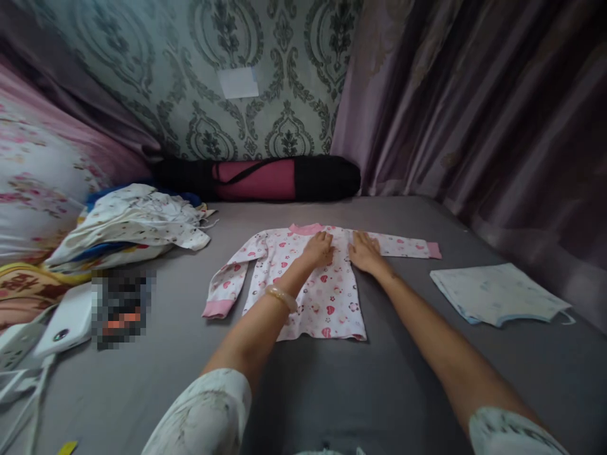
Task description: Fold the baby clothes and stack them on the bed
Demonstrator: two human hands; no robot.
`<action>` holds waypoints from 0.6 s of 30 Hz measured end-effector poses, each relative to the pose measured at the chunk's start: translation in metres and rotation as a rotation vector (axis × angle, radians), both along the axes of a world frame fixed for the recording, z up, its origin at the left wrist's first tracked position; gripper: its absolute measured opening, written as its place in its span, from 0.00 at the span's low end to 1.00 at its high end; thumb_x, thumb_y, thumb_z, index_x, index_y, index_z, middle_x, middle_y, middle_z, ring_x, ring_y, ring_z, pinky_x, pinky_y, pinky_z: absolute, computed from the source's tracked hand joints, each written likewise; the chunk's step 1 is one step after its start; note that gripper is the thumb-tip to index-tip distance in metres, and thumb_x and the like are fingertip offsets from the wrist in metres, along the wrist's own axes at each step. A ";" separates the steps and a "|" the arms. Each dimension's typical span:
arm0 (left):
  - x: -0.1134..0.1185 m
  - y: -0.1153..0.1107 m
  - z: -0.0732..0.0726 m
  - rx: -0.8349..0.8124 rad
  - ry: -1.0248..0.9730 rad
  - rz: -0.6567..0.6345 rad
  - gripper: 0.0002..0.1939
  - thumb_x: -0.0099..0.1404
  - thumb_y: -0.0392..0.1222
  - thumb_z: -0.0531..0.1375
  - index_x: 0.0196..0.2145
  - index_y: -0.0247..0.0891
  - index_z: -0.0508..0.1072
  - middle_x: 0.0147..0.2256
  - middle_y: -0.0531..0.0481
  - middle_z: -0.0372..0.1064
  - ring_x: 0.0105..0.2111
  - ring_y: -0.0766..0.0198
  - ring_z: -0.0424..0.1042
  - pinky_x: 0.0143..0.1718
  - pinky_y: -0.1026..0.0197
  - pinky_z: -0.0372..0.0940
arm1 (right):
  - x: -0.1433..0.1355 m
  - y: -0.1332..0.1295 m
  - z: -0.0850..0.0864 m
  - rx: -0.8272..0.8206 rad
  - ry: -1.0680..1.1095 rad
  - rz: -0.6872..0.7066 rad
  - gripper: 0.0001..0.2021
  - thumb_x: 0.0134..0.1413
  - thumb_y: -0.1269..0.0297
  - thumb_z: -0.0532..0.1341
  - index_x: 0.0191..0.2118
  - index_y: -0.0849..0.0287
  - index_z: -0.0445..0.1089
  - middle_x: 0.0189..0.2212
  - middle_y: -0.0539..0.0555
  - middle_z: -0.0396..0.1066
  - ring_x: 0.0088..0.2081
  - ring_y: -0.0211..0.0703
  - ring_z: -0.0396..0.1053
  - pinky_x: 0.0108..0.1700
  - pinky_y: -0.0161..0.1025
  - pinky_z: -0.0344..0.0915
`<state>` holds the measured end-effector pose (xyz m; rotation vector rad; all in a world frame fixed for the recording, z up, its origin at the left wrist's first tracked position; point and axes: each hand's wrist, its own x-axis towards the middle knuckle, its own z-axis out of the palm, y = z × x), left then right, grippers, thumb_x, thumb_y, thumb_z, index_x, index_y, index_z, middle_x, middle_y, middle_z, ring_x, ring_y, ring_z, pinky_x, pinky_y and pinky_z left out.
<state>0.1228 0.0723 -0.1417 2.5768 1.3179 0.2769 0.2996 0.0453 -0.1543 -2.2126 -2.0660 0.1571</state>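
A small long-sleeved shirt (327, 300), white with pink hearts and flowers, lies spread on the grey bed sheet (341, 392). Its collar and cuffs are pink, and the collar points away from me. The right-hand sleeve stretches straight out, while the left-hand one angles down toward me. My left hand (320, 249) rests flat on the upper chest, below the collar. At the shoulder, where the right-hand sleeve begins, my right hand (364, 251) lies with fingers extended on the fabric. Neither hand grips anything visible.
A folded pale garment with blue trim (502, 294) lies at right. Rumpled clothes (137, 221) are heaped at left, near a white power bank (69, 319), a power strip (16, 344) and cables. Behind is a long black-and-maroon bag (256, 180) against the wall. Curtains (427, 114) hang at right.
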 end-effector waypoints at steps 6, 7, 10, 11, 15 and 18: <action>-0.066 -0.040 0.004 0.042 0.119 0.055 0.20 0.65 0.38 0.53 0.53 0.30 0.63 0.56 0.32 0.60 0.60 0.48 0.57 0.60 0.48 0.55 | -0.081 0.021 -0.003 -0.039 0.053 0.207 0.30 0.66 0.56 0.39 0.68 0.69 0.46 0.69 0.62 0.40 0.69 0.49 0.35 0.67 0.53 0.32; -0.077 -0.047 0.004 0.049 0.123 0.054 0.20 0.64 0.38 0.53 0.53 0.31 0.63 0.55 0.33 0.61 0.60 0.48 0.57 0.59 0.49 0.55 | -0.088 0.026 -0.004 -0.051 0.052 0.210 0.31 0.66 0.55 0.39 0.68 0.70 0.46 0.69 0.62 0.40 0.69 0.50 0.35 0.67 0.52 0.32; -0.106 -0.065 0.005 0.048 0.104 0.040 0.20 0.64 0.39 0.55 0.53 0.33 0.63 0.56 0.34 0.60 0.60 0.48 0.58 0.59 0.48 0.56 | -0.101 0.039 -0.008 -0.050 0.040 0.179 0.32 0.66 0.54 0.39 0.68 0.72 0.43 0.69 0.62 0.37 0.69 0.50 0.35 0.67 0.51 0.32; -0.116 -0.071 0.006 0.042 0.086 0.035 0.21 0.63 0.40 0.56 0.53 0.34 0.63 0.56 0.35 0.60 0.59 0.48 0.58 0.59 0.47 0.56 | -0.103 0.042 -0.010 -0.040 0.035 0.162 0.32 0.67 0.55 0.38 0.69 0.72 0.43 0.70 0.62 0.37 0.69 0.50 0.34 0.67 0.51 0.32; -0.150 -0.094 0.013 0.022 -0.026 0.016 0.20 0.65 0.39 0.54 0.54 0.36 0.63 0.53 0.37 0.64 0.56 0.51 0.63 0.56 0.49 0.60 | -0.103 0.046 -0.010 -0.050 0.030 0.142 0.32 0.66 0.55 0.39 0.69 0.70 0.41 0.70 0.59 0.34 0.69 0.48 0.32 0.67 0.52 0.33; -0.171 -0.111 0.018 0.039 -0.122 0.056 0.20 0.67 0.43 0.52 0.56 0.37 0.62 0.55 0.38 0.64 0.56 0.53 0.64 0.55 0.52 0.61 | -0.106 0.045 -0.004 -0.100 0.035 0.135 0.31 0.66 0.55 0.39 0.69 0.67 0.43 0.70 0.60 0.35 0.69 0.50 0.33 0.67 0.55 0.34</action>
